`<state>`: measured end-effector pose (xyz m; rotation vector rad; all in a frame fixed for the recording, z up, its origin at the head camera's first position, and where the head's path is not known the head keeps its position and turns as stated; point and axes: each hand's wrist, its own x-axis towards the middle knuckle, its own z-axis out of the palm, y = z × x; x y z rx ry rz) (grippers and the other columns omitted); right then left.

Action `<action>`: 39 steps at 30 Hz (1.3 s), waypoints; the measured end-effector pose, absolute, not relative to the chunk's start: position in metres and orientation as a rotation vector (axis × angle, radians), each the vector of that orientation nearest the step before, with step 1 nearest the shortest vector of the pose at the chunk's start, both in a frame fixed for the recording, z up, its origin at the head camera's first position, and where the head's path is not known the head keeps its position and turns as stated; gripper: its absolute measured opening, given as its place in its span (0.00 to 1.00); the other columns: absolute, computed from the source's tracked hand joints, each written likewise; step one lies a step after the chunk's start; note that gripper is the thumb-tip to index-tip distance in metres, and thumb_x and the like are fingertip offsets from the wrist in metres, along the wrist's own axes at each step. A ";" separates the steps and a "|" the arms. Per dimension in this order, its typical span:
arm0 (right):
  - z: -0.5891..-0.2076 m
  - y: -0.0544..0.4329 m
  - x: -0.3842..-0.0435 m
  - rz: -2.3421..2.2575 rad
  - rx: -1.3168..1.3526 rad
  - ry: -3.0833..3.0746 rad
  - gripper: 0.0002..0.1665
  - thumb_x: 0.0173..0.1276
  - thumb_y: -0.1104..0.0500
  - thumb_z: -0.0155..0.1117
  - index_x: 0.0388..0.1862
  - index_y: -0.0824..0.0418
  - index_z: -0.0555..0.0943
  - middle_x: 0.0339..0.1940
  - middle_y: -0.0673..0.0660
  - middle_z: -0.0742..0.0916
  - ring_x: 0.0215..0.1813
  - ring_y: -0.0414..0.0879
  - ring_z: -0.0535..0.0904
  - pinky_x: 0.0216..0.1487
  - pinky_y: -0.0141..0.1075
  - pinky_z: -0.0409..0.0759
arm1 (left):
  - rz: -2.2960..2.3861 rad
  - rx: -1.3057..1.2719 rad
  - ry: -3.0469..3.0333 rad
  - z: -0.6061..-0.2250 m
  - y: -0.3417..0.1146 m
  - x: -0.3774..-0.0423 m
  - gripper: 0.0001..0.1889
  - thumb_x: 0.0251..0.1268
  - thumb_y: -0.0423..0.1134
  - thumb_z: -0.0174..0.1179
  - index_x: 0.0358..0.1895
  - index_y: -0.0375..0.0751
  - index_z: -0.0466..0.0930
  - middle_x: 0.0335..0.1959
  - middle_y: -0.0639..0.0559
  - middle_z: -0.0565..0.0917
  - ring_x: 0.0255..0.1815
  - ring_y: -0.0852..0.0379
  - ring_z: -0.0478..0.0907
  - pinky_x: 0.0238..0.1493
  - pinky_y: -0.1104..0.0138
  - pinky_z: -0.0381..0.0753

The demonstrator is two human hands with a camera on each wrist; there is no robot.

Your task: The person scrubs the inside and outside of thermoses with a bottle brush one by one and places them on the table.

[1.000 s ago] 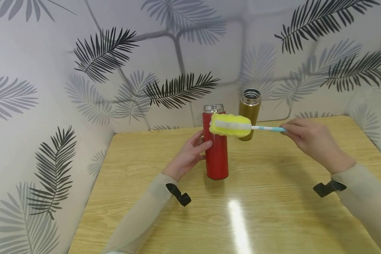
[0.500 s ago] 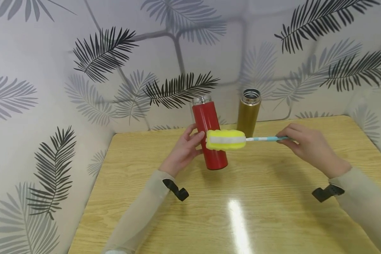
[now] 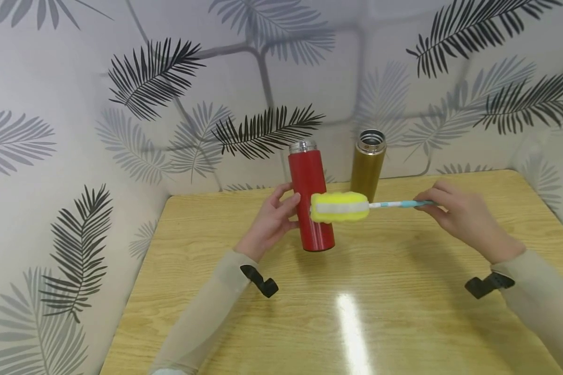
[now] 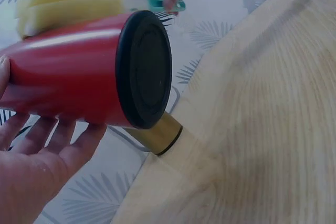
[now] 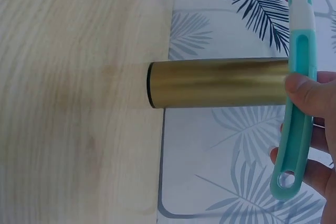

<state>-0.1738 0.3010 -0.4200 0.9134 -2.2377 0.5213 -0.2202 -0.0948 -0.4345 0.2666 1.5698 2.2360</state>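
Observation:
My left hand (image 3: 269, 224) grips a red thermos flask (image 3: 313, 174) around its side, fingers behind and thumb in front. Its uncapped steel neck leans left, and its black base (image 4: 147, 69) is raised above the table in the left wrist view. In my right hand (image 3: 466, 216) is a bottle brush (image 3: 340, 208) with a yellow and white sponge head, pinched by its turquoise handle (image 5: 300, 124). The brush lies level, pointing left, and its sponge overlaps the flask's front in the head view. Behind them stands a gold thermos flask (image 3: 367, 169), upright and without a lid.
The wooden table (image 3: 206, 239) runs up to a wall (image 3: 192, 94) papered with dark and grey leaves. The gold flask stands close to that wall, at the table's back edge. Black bands with camera mounts sit on both wrists.
The red flask has been raised and tilted, its neck going left. The brush has moved down from near the flask's neck to its middle, most recently shifting slightly right.

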 end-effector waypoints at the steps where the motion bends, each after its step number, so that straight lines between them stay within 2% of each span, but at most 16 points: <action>1: -0.419 0.302 -0.175 0.532 0.898 -2.236 0.31 0.82 0.36 0.46 0.39 0.57 0.86 0.31 0.49 0.81 0.23 0.36 0.68 0.20 0.28 0.66 | 2.227 0.284 1.557 -0.436 -0.094 -0.219 0.18 0.84 0.36 0.50 0.71 0.48 0.68 0.50 0.52 0.86 0.47 0.55 0.84 0.48 0.57 0.85; 5: -0.415 0.303 -0.179 0.556 0.854 -2.218 0.31 0.81 0.37 0.48 0.38 0.59 0.86 0.30 0.50 0.81 0.23 0.37 0.68 0.21 0.29 0.65 | 2.179 0.347 1.497 -0.440 -0.094 -0.215 0.25 0.82 0.34 0.49 0.77 0.44 0.62 0.55 0.50 0.82 0.53 0.53 0.81 0.51 0.58 0.84; 8: -0.413 0.302 -0.182 0.562 0.837 -2.188 0.32 0.81 0.36 0.49 0.38 0.59 0.86 0.29 0.51 0.81 0.24 0.37 0.67 0.21 0.28 0.65 | 2.128 0.369 1.506 -0.440 -0.092 -0.212 0.30 0.78 0.31 0.52 0.79 0.45 0.58 0.61 0.45 0.78 0.58 0.50 0.78 0.54 0.59 0.83; 13: -0.409 0.299 -0.184 0.569 0.797 -2.159 0.31 0.81 0.36 0.51 0.38 0.59 0.86 0.28 0.51 0.80 0.25 0.38 0.65 0.23 0.29 0.64 | 2.059 0.357 1.594 -0.437 -0.086 -0.210 0.33 0.74 0.30 0.58 0.78 0.49 0.59 0.68 0.38 0.75 0.63 0.46 0.78 0.62 0.57 0.81; 17: -0.406 0.299 -0.184 0.548 0.788 -2.164 0.30 0.81 0.36 0.52 0.37 0.59 0.87 0.28 0.51 0.80 0.24 0.38 0.65 0.22 0.29 0.64 | 2.060 0.311 1.644 -0.433 -0.085 -0.210 0.34 0.74 0.31 0.59 0.79 0.50 0.60 0.72 0.39 0.73 0.68 0.44 0.74 0.68 0.53 0.77; 21: -0.408 0.298 -0.184 0.531 0.803 -2.158 0.32 0.81 0.35 0.50 0.36 0.58 0.86 0.26 0.50 0.78 0.24 0.36 0.63 0.20 0.29 0.62 | 2.056 0.298 1.701 -0.433 -0.086 -0.211 0.34 0.74 0.33 0.60 0.80 0.49 0.61 0.72 0.40 0.71 0.69 0.44 0.72 0.68 0.53 0.76; 25: -0.411 0.299 -0.183 0.513 0.842 -2.174 0.34 0.82 0.34 0.46 0.36 0.58 0.86 0.27 0.49 0.78 0.23 0.37 0.65 0.20 0.29 0.63 | 2.077 0.289 1.727 -0.433 -0.087 -0.214 0.32 0.75 0.34 0.60 0.80 0.49 0.63 0.70 0.41 0.74 0.67 0.45 0.74 0.63 0.51 0.79; 31: -0.423 0.303 -0.177 0.482 0.918 -2.237 0.34 0.83 0.35 0.44 0.36 0.56 0.86 0.29 0.47 0.79 0.23 0.36 0.68 0.20 0.28 0.65 | 2.195 0.200 1.677 -0.432 -0.091 -0.219 0.27 0.77 0.35 0.60 0.74 0.49 0.66 0.65 0.42 0.79 0.61 0.48 0.79 0.58 0.51 0.82; 39: -0.430 0.308 -0.174 0.473 0.990 -2.263 0.34 0.82 0.33 0.41 0.36 0.52 0.86 0.29 0.43 0.77 0.23 0.31 0.64 0.19 0.25 0.64 | 2.288 0.252 1.605 -0.431 -0.094 -0.221 0.20 0.80 0.33 0.56 0.69 0.49 0.70 0.58 0.48 0.84 0.58 0.51 0.81 0.57 0.53 0.83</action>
